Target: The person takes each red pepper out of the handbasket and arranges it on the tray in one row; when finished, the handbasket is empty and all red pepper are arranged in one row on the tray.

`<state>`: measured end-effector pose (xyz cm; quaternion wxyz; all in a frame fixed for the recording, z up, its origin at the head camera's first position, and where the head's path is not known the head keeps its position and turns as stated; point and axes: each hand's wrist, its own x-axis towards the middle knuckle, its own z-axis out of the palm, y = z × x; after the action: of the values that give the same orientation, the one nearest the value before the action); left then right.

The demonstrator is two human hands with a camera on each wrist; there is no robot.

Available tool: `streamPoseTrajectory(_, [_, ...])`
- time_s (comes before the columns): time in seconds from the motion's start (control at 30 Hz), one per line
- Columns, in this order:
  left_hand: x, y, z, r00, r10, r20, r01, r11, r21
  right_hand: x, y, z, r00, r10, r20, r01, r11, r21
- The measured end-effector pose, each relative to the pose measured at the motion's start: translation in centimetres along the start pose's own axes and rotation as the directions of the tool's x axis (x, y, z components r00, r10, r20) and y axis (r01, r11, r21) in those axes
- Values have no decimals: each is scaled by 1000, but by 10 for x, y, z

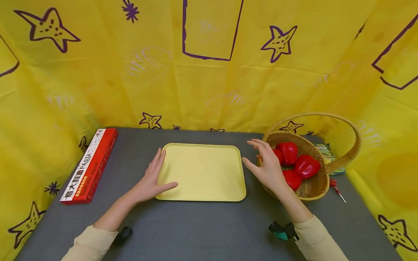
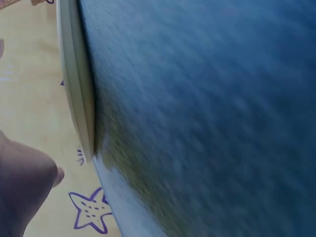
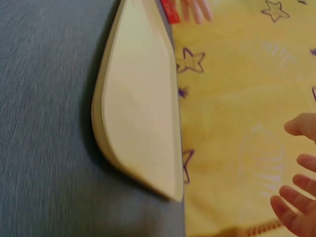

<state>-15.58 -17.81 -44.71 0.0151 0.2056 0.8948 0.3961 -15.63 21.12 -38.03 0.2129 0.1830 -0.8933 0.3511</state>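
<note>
A pale yellow rectangular tray [image 1: 202, 172] lies flat on the grey table, with nothing on it. My left hand [image 1: 151, 181] is over the tray's left edge, fingers extended and thumb spread toward its middle. In the left wrist view, part of the left hand [image 2: 24, 173] shows beside the tray's edge [image 2: 76, 84]. My right hand [image 1: 266, 166] hovers between the tray's right edge and a wicker basket [image 1: 313, 188], its fingers loosely spread and holding nothing. Several red, glossy, apple-like fruits [image 1: 307, 166] sit in the basket. The right wrist view shows the right hand [image 3: 301, 182] apart from the tray [image 3: 140, 98].
A red and white pasta box [image 1: 89, 166] lies at the table's left. Right of the basket are a lollipop [image 1: 336, 188] with a white stick and a colourful packet [image 1: 330, 157]. The basket's tall handle [image 1: 354, 145] arches upward. Yellow patterned cloth [image 1: 202, 90] encloses the back and sides.
</note>
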Motion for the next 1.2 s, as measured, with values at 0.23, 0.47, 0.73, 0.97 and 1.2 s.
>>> streamPoseTrajectory(0.23, [-5, -12, -5, 995, -45, 88, 48, 998, -28, -4, 20, -28, 996, 90, -6, -91, 995, -33])
streamPoseTrajectory(0.47, [-7, -27, -5, 988, -80, 133, 80, 997, 2, -2, 36, -52, 982, 165, 94, -154, 981, -118])
streamPoseTrajectory(0.73, [-11, -36, -3, 981, -90, 174, 86, 996, 30, 13, 44, -78, 914, 287, 288, -237, 951, -198])
streamPoseTrajectory(0.97, [-12, -36, 0, 977, -94, 191, 86, 995, 47, 29, 56, -87, 852, 320, 415, -224, 938, -264])
streamPoseTrajectory(1.2, [-13, -36, 0, 976, -78, 206, 68, 996, 58, 47, 66, -86, 783, 364, 503, -206, 917, -343])
